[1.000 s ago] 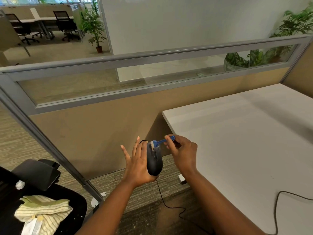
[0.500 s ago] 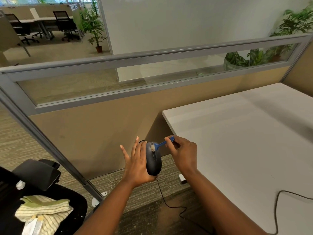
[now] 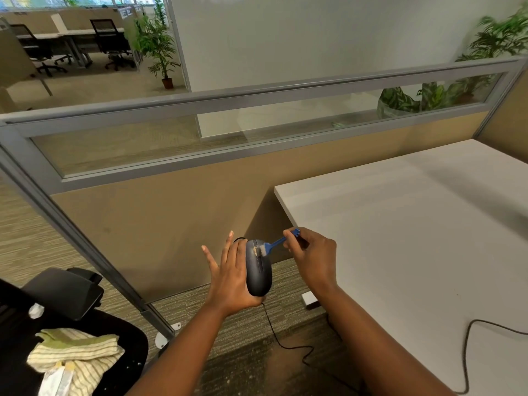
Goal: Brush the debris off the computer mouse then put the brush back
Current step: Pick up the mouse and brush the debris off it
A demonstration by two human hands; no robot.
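**Supervisor:** Report the current step and the position of the mouse.

**Operator:** I read this as the brushing step, in progress. The mouse [image 3: 258, 271] is off the desk [image 3: 400, 224], held in the air just beyond the desk's left edge, over the carpet. Its cable [image 3: 288, 345] hangs down from it toward the floor.

**Supervisor:** Grip state, both hands.

**Operator:** The left hand [image 3: 233, 278] cradles the mouse against palm and thumb; its fingers are spread straight, not curled over the shell. The right hand [image 3: 311, 255] pinches the blue brush [image 3: 275, 244] by the far end of its handle. The bristles touch the top of the mouse near its front, where I see a pale patch of debris [image 3: 257, 250].

**Supervisor:** What does the next move call for?

**Operator:** In my judgement, short strokes directed away from the desk, so the debris drops on the carpet. The left hand must hold the mouse steady while the bristles press. The open-fingered hold looks loose; a firm stroke could tip the mouse.

**Supervisor:** And the return of the brush?

**Operator:** Not yet due. I cannot see where the brush belongs; no holder is visible on the desk.
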